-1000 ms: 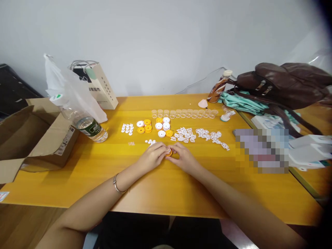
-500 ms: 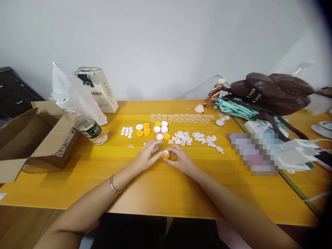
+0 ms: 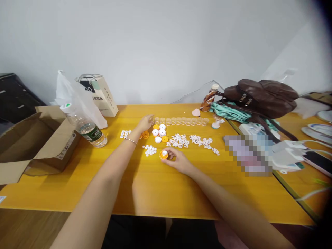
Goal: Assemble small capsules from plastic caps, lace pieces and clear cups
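My left hand (image 3: 145,123) reaches across to the left end of a row of small clear plastic cups (image 3: 183,121), its fingers closed around the end cup. My right hand (image 3: 178,159) grips an orange round case (image 3: 163,155) by its right side, just above the table; a small white part sits in its top. Small white discs (image 3: 150,150) lie loose left of this case. Beyond them are orange and white round cases (image 3: 162,132), some partly behind my left hand. White lattice pieces (image 3: 178,140) are spread to the right.
An open cardboard box (image 3: 52,152), a large water bottle (image 3: 90,131) and a paper bag (image 3: 103,100) stand at left. At right are a drink bottle (image 3: 209,98), a brown leather bag (image 3: 261,97) and white chargers with cables (image 3: 287,154). White knob-like parts (image 3: 126,134) sit near my left wrist.
My left hand has left the orange case and moved up and away to the clear cups, uncovering the white discs. My right hand still holds the orange case, nearly in place.
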`<state>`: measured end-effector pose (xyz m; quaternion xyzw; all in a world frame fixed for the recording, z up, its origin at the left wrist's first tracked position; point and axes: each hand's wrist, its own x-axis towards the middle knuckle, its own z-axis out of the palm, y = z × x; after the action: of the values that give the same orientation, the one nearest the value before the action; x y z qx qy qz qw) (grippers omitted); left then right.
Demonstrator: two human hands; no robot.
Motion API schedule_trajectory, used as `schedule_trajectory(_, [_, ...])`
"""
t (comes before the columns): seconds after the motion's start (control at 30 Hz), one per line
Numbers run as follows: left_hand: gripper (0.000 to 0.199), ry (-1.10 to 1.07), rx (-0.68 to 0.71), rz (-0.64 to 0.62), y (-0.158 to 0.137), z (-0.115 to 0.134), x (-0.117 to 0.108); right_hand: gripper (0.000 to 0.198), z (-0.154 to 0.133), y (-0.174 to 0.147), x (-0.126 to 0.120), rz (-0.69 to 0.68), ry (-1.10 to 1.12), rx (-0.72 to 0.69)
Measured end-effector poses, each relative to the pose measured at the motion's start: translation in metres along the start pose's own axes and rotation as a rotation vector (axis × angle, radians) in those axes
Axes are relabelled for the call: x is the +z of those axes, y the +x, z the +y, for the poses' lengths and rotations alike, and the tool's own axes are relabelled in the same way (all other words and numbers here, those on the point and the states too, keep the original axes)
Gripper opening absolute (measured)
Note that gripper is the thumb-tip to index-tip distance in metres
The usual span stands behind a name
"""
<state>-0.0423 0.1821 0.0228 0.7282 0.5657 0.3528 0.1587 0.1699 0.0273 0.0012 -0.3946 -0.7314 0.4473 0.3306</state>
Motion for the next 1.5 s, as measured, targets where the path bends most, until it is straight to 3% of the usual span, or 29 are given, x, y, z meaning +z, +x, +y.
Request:
schedule_trajectory(0.13, [0.028, -0.027, -0.051, 0.057, -0.001, -0.001, 0.002, 0.031, -0.003, 0.0, 0.0, -0.007, 0.1, 0.045])
schedule_trajectory(0.27, [0.035, -0.072, -0.054, 0.187, -0.019, 0.018, -0.013, 0.035, -0.001, 0.001, 0.002, -0.019, 0.255, 0.08])
schedule_trajectory(0.33, [0.04, -0.129, -0.017, 0.205, -0.043, 0.033, -0.022, 0.037, 0.0, 0.0, 0.003, -0.027, 0.341, 0.107])
schedule_trajectory(0.43, [0.031, -0.362, 0.173, 0.166, -0.09, 0.058, -0.028, 0.038, -0.002, -0.001, 0.004, -0.032, 0.426, 0.131])
schedule_trajectory(0.53, [0.028, -0.426, 0.267, 0.139, -0.131, 0.073, -0.025, 0.037, -0.005, -0.001, 0.005, -0.045, 0.446, 0.137])
schedule_trajectory(0.63, [0.028, -0.407, 0.301, 0.097, -0.15, 0.076, -0.016, 0.033, -0.007, -0.002, 0.004, -0.074, 0.439, 0.138])
schedule_trajectory(0.93, [0.026, -0.414, 0.235, -0.045, -0.154, 0.072, -0.006, 0.031, -0.007, -0.004, 0.005, -0.111, 0.447, 0.127])
schedule_trajectory(1.5, [0.024, -0.435, 0.223, -0.044, -0.159, 0.075, -0.007, 0.028, -0.007, -0.006, 0.005, -0.094, 0.402, 0.081])
